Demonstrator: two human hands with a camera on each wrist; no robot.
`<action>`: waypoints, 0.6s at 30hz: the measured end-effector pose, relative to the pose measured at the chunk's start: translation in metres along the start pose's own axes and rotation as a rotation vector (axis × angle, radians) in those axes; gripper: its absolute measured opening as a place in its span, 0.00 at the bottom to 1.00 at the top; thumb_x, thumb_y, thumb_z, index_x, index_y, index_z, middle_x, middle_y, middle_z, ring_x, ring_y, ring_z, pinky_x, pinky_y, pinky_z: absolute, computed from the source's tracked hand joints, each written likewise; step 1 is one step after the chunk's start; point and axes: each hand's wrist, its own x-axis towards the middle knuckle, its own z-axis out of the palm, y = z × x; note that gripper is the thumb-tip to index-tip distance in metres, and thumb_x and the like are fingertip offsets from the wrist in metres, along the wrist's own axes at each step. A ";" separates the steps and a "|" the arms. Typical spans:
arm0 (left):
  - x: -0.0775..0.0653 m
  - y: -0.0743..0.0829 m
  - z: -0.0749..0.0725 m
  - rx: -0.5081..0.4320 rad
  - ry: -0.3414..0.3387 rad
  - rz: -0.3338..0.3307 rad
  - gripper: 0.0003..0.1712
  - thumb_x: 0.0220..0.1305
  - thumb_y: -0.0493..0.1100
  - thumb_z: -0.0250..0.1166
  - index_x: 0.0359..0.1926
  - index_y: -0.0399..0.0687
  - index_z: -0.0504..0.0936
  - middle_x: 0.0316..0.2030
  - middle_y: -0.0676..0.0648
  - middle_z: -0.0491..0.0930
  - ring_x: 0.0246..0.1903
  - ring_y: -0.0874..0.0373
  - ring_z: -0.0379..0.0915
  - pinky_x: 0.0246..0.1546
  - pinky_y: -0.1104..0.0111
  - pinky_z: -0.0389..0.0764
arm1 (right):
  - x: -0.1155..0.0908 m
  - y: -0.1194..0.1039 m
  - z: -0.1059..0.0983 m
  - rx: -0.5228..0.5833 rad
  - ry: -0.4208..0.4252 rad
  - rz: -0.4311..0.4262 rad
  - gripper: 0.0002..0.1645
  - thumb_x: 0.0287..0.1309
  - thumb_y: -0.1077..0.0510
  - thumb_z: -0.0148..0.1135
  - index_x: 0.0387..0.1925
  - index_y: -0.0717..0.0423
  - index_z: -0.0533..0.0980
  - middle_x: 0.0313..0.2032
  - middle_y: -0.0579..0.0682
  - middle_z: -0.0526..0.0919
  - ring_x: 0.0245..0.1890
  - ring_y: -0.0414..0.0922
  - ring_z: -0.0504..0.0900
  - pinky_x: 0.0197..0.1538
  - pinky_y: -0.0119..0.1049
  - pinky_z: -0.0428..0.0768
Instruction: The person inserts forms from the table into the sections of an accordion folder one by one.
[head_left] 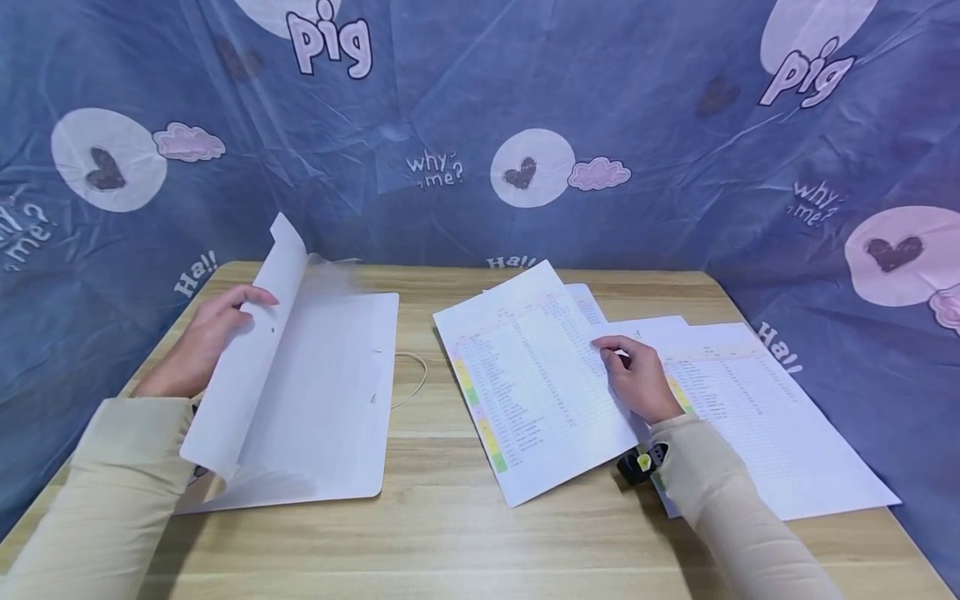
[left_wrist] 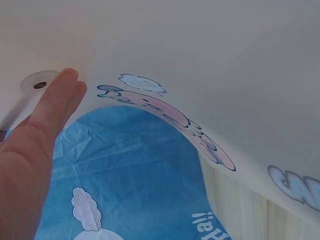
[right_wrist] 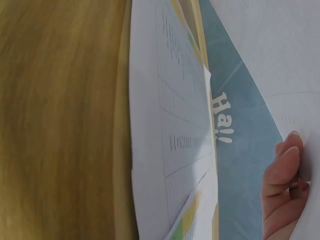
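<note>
In the head view a white file folder (head_left: 330, 417) lies opened on the left side of the table. My left hand (head_left: 217, 329) grips its raised, bent cover (head_left: 251, 358) at the edge. Seen from the left wrist, fingers (left_wrist: 60, 100) lie against the cover's printed outer face, beside a round button (left_wrist: 40, 85). My right hand (head_left: 633, 375) pinches the right edge of a printed sheet (head_left: 540, 375) with a coloured column, held tilted above the table. Thumb and finger also show on the sheet in the right wrist view (right_wrist: 285, 180).
More printed papers (head_left: 757, 417) lie fanned out at the right, partly under my right arm. A thin cord (head_left: 420, 379) loops from the folder's right edge. The wooden table (head_left: 450, 542) ends at a blue patterned cloth (head_left: 450, 217) behind and at the sides.
</note>
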 end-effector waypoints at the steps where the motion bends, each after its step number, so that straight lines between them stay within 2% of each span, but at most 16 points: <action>1: 0.000 0.000 0.000 0.004 0.002 -0.001 0.23 0.64 0.30 0.36 0.48 0.50 0.74 0.43 0.54 0.69 0.35 0.62 0.69 0.31 0.74 0.73 | 0.000 0.000 0.001 0.017 0.005 -0.002 0.13 0.63 0.68 0.51 0.44 0.62 0.79 0.45 0.60 0.81 0.33 0.37 0.75 0.33 0.19 0.71; 4: -0.001 0.000 0.001 0.039 0.013 -0.001 0.22 0.65 0.30 0.36 0.49 0.50 0.73 0.45 0.54 0.68 0.36 0.63 0.68 0.33 0.75 0.72 | -0.003 -0.013 0.002 0.067 0.015 -0.003 0.13 0.62 0.70 0.51 0.43 0.66 0.79 0.44 0.62 0.81 0.31 0.36 0.75 0.32 0.20 0.72; 7: -0.002 0.000 0.002 0.069 0.022 -0.012 0.22 0.65 0.31 0.35 0.49 0.51 0.72 0.45 0.55 0.67 0.36 0.63 0.68 0.33 0.74 0.72 | -0.003 -0.015 0.006 0.081 0.018 0.003 0.13 0.61 0.70 0.51 0.43 0.66 0.79 0.44 0.62 0.81 0.34 0.39 0.76 0.34 0.19 0.72; 9: -0.003 0.000 0.002 0.083 0.026 -0.015 0.22 0.65 0.32 0.35 0.49 0.52 0.72 0.45 0.55 0.67 0.36 0.62 0.67 0.33 0.74 0.73 | -0.002 -0.017 0.008 0.070 0.009 0.018 0.13 0.62 0.70 0.50 0.44 0.66 0.79 0.46 0.61 0.81 0.37 0.43 0.76 0.36 0.19 0.72; 11: -0.003 0.000 0.003 0.091 0.030 -0.014 0.22 0.65 0.32 0.35 0.49 0.51 0.72 0.45 0.55 0.67 0.36 0.62 0.67 0.33 0.74 0.72 | 0.000 -0.009 0.012 0.066 0.004 0.031 0.14 0.63 0.68 0.50 0.45 0.63 0.79 0.48 0.59 0.80 0.40 0.44 0.76 0.38 0.18 0.71; 14: -0.003 0.001 0.004 0.113 0.040 -0.008 0.22 0.65 0.32 0.34 0.49 0.51 0.72 0.45 0.56 0.67 0.37 0.62 0.67 0.34 0.75 0.71 | 0.002 -0.012 0.014 0.065 -0.006 0.047 0.14 0.64 0.67 0.49 0.46 0.61 0.79 0.49 0.58 0.80 0.44 0.46 0.76 0.40 0.18 0.71; 18: -0.003 0.002 0.005 0.116 0.050 -0.019 0.22 0.65 0.31 0.35 0.49 0.50 0.72 0.45 0.55 0.67 0.36 0.62 0.67 0.34 0.74 0.71 | 0.003 -0.015 0.017 0.077 -0.018 0.061 0.14 0.64 0.66 0.50 0.47 0.60 0.79 0.51 0.57 0.79 0.45 0.46 0.76 0.41 0.19 0.71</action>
